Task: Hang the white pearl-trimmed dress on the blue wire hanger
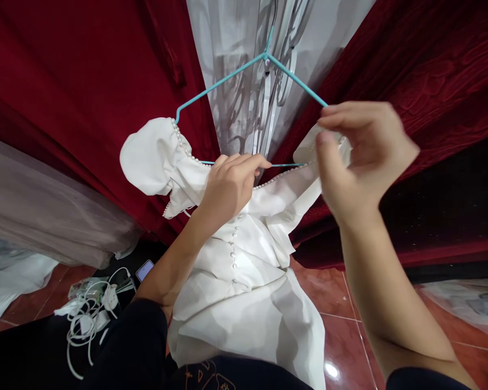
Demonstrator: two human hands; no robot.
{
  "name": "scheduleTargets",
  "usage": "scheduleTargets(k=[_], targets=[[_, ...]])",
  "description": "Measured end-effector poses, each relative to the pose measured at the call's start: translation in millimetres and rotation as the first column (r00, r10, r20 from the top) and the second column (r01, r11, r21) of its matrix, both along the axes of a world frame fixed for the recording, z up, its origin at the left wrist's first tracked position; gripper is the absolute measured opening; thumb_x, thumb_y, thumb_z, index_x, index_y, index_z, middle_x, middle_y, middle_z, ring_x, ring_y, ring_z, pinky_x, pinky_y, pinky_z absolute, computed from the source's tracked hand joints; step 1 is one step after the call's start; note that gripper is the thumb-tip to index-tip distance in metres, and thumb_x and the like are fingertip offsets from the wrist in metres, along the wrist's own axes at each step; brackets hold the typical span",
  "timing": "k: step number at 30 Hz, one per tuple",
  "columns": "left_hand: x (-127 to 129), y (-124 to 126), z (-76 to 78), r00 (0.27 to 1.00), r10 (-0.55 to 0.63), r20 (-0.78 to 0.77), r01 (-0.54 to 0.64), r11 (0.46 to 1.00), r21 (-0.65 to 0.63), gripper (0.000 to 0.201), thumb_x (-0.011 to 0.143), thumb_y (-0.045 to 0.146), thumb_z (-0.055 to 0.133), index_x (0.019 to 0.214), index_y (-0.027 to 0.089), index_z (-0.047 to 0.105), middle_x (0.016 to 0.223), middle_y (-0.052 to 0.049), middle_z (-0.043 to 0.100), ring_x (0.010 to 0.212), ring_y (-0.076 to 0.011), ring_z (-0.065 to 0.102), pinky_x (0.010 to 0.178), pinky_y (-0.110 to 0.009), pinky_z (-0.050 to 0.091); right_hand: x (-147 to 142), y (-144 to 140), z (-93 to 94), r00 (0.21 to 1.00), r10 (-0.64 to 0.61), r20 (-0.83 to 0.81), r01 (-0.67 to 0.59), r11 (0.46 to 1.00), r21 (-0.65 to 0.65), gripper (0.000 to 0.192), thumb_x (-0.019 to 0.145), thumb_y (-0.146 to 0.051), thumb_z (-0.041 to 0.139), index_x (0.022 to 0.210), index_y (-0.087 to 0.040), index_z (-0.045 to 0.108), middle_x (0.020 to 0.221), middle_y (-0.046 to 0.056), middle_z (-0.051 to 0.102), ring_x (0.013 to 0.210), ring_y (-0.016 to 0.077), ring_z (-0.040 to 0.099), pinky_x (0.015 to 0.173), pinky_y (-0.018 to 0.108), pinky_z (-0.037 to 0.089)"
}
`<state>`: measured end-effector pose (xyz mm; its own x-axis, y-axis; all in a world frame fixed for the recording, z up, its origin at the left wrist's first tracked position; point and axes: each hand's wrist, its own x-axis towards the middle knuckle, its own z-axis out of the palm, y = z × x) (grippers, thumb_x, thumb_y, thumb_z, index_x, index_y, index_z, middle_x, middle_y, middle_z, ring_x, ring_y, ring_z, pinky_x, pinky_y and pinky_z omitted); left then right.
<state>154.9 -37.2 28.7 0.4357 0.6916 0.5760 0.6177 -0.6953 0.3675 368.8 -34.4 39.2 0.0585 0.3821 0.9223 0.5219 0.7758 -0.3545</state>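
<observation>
White puff-sleeved dress with pearl-bead trim and a row of small white buttons point(244, 260) hangs on a thin turquoise wire hanger point(236, 73), in front of dark red velvet curtains point(65, 81) and a sheer white patterned curtain point(248, 54) between them. Left hand point(228, 187) is closed on the dress neckline at centre, fingers curled over the hanger's lower bar, gripping fabric there. Right hand point(361, 157) pinches the dress's right shoulder fabric between thumb and fingers, right where the hanger's right arm ends; the sleeve on that side is bunched under the hand. Left sleeve puffs out full off the hanger's left corner. Dress skirt drapes down toward the person's dark-clothed lap. Floor is glossy red-brown tile point(341, 314). At lower left on the floor: tangle of white cables and chargers point(89, 314), a phone with lit screen point(145, 270) just beside them. Pale grey tulle fabric point(44, 216) is bunched at far left.
</observation>
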Motion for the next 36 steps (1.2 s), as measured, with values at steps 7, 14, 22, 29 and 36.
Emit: scheduleTargets(k=[7, 14, 22, 29, 36], targets=[[6, 6, -10.6, 1.000, 0.012, 0.007, -0.012, 1.000, -0.011, 0.028, 0.102, 0.004, 0.045, 0.101, 0.023, 0.066, 0.100, 0.001, 0.078, 0.095, -0.0207, 0.068, 0.089, -0.037, 0.039, -36, 6, -63.0, 0.906, -0.100, 0.412, 0.162, 0.979, -0.120, 0.026, 0.097, -0.028, 0.060, 0.121, -0.020, 0.065, 0.099, 0.006, 0.075, 0.089, 0.0234, 0.067, 0.085, 0.042, 0.049], [2, 5, -18.1, 0.996, 0.003, 0.087, -0.004, 1.000, 0.011, 0.019, 0.110, 0.013, 0.048, 0.115, 0.023, 0.063, 0.107, -0.002, 0.079, 0.100, -0.0201, 0.071, 0.099, -0.037, 0.046, -48, 5, -72.0, 0.945, -0.137, 0.298, 0.192, 0.968, -0.163, 0.035, 0.102, -0.030, 0.056, 0.135, -0.023, 0.064, 0.113, 0.007, 0.078, 0.095, 0.0226, 0.067, 0.092, 0.042, 0.043], [-38, 7, -4.9, 0.914, 0.260, 0.311, -0.341, 0.909, 0.242, 0.031, 0.109, 0.025, 0.050, 0.140, 0.029, 0.050, 0.153, -0.007, 0.061, 0.155, -0.0259, 0.049, 0.132, -0.051, 0.037, -48, -5, -54.7, 0.955, -0.083, 0.286, 0.140, 0.973, -0.185, 0.028, 0.108, -0.029, 0.053, 0.125, -0.026, 0.076, 0.117, 0.002, 0.083, 0.093, 0.0204, 0.065, 0.094, 0.042, 0.043], [-74, 50, -3.0, 0.843, 0.396, 0.364, -0.481, 0.857, 0.182, 0.039, 0.104, 0.028, 0.054, 0.143, 0.033, 0.058, 0.153, -0.002, 0.064, 0.154, -0.0269, 0.050, 0.132, -0.057, 0.034, -49, 6, -59.1, 0.949, -0.117, 0.293, 0.184, 0.959, -0.215, 0.027, 0.105, -0.029, 0.054, 0.120, -0.026, 0.077, 0.107, 0.004, 0.080, 0.093, 0.0227, 0.062, 0.093, 0.044, 0.041], [-82, 70, 6.3, 0.836, 0.431, 0.341, -0.493, 0.862, 0.120, 0.032, 0.096, 0.010, 0.050, 0.107, 0.025, 0.075, 0.110, -0.002, 0.080, 0.109, -0.0222, 0.076, 0.101, -0.034, 0.057, -31, 9, -55.9, 0.915, -0.185, 0.358, 0.251, 0.957, -0.147, 0.024, 0.104, -0.026, 0.053, 0.114, -0.025, 0.076, 0.100, 0.004, 0.079, 0.090, 0.0235, 0.059, 0.091, 0.044, 0.041]])
